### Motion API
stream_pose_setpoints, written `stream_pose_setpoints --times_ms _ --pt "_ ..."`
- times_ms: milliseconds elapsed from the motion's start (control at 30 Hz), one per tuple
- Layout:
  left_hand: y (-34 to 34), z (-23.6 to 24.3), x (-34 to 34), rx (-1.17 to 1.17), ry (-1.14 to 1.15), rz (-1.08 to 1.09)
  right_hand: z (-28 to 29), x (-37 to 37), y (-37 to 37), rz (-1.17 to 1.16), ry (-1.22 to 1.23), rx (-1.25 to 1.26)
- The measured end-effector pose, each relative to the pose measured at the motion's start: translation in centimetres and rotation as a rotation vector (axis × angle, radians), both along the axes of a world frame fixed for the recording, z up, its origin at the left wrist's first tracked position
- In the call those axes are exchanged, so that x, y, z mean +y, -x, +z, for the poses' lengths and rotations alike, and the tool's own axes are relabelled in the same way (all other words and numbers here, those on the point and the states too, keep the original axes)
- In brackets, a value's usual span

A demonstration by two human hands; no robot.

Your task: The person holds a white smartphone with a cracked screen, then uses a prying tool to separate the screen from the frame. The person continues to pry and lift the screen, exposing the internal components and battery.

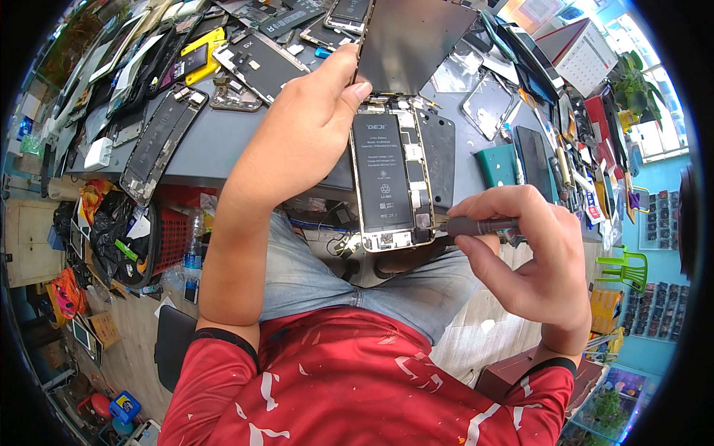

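An opened phone body (418, 175) projects over the desk's front edge, its black battery (382, 167) and circuit parts exposed. Its dark screen panel (409, 48) is raised at the far end and stands tilted up. My left hand (312, 119) pinches that panel's left edge between thumb and fingers. In my right hand (535, 256) is a small screwdriver (480, 226) with a dark grey handle, held nearly level. Its tip points left, at the lower right corner of the phone body; whether it touches is too small to tell.
The grey desk (216, 145) carries many dismantled phones and parts. A stripped phone frame (160, 145) hangs over the front edge on the left. A dark phone (532, 160) and tools lie on the right. A red basket (169, 234) stands below left, a desk calendar (584, 56) far right.
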State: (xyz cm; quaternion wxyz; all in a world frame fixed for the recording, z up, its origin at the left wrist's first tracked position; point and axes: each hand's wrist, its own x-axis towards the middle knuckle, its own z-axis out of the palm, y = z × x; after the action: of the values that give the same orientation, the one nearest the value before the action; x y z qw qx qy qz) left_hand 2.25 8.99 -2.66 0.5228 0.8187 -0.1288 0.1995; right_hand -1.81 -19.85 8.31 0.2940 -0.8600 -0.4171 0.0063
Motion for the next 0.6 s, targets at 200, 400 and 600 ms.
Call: stream_pose_setpoints --times_ms 200,400,600 --pt "0.0 0.0 -0.1 -0.012 -0.004 0.002 0.0 -0.5 0.1 0.024 0.005 0.012" --pt "0.2 0.2 -0.1 0.013 0.008 0.001 0.8 -0.3 0.6 -0.045 -0.049 0.097" --pt "0.2 0.2 -0.2 -0.004 0.008 -0.005 0.7 -0.4 -0.1 -0.029 -0.097 0.008"
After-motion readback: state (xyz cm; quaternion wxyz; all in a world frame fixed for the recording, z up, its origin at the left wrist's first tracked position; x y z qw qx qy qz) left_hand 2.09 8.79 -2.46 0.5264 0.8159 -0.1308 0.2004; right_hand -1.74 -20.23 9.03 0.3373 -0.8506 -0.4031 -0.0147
